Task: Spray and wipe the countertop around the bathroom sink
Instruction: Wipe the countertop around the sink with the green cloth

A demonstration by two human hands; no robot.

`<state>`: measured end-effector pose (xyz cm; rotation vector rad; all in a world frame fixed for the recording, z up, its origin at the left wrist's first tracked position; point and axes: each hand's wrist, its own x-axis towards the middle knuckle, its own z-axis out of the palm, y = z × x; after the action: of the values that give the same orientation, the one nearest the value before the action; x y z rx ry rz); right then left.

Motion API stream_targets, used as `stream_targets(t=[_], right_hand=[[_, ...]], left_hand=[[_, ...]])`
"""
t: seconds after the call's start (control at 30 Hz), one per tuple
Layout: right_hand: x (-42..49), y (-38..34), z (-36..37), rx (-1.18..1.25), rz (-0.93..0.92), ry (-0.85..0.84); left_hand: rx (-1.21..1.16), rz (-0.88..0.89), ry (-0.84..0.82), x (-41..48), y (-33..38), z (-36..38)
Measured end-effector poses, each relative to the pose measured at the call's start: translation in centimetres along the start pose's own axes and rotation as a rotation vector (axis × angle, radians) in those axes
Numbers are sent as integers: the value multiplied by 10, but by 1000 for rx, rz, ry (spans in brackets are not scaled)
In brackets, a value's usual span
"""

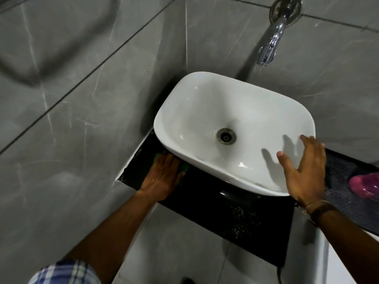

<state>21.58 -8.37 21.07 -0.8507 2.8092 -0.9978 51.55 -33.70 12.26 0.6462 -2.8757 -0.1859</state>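
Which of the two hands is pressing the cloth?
The left hand, flat on the green cloth on the black countertop; the right hand rests on the white sink's rim.

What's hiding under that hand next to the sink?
A green cloth peeks out under the left hand, flat on the black counter. Most of it is covered.

Dim, soft blur, wide-angle edge distortion.

I see the black countertop (235, 203) carrying the white sink (207, 111), a green cloth (184, 167) under my left fingers (164, 160), and a pink bottle (365, 184) beyond my right fingers (307, 144).
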Motion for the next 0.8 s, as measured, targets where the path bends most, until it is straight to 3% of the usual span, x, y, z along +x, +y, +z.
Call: stream_targets(t=[0.13, 0.23, 0.5, 0.67, 0.73, 0.8], right_hand=[[1, 2, 1, 16, -2, -6], [2, 5, 3, 37, -10, 3], [5, 9, 3, 48, -19, -12], [4, 4, 3, 53, -20, -15], [4, 3, 2, 59, -19, -14], [4, 2, 2, 54, -22, -15]], left_hand=[[-61, -161, 27, 8, -47, -9], [-85, -143, 53, 6, -76, -12], [-167, -192, 50, -36, -65, -11], [-163, -177, 146, -71, 7, -3], [-391, -229, 108, -72, 65, 2], [-270, -47, 39, -67, 126, 15]])
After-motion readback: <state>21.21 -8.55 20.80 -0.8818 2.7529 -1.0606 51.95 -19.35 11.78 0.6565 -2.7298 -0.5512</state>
